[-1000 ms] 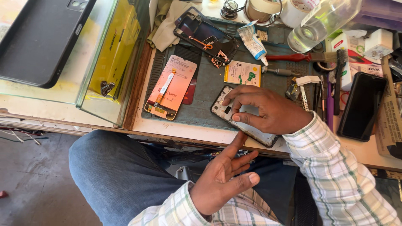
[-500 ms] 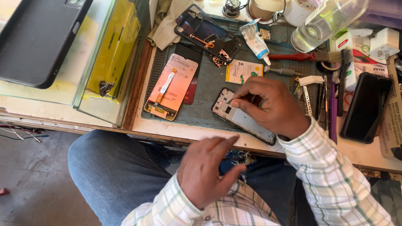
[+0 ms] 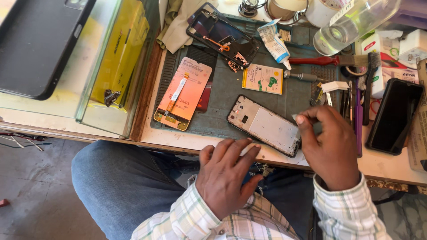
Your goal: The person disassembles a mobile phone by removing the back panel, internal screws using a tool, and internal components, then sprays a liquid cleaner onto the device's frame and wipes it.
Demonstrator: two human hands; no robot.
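- Head view, left hand [image 3: 227,178]: fingers spread and extended forward, palm down, positioned at the near edge of the workbench [image 3: 382,164]. Fingertips lie just beside the near edge of the phone frame [image 3: 265,125]; contact cannot be confirmed. The hand holds nothing.
- Head view, right hand [image 3: 329,142]: thumb and forefinger pressed together in a pinch just above the right end of the phone frame. A small pale item shows at the fingertips; its kind cannot be determined.
- Phone frame: open, silver-grey interior facing up, lying diagonally on the grey work mat [image 3: 222,93], its lower right corner extending past the mat onto the workbench.
- Left of the frame on the mat: a copper-coloured display panel [image 3: 183,94] with a flex cable, face down.
- Behind the frame: a flat battery [image 3: 262,79] with a pale yellow label, a second opened phone housing [image 3: 222,38], and a squeezed tube [image 3: 273,42].
- Right of the right hand: a dark phone [image 3: 393,116] lying flat; upright-lying hand tools [image 3: 358,111] sit between it and the hand.
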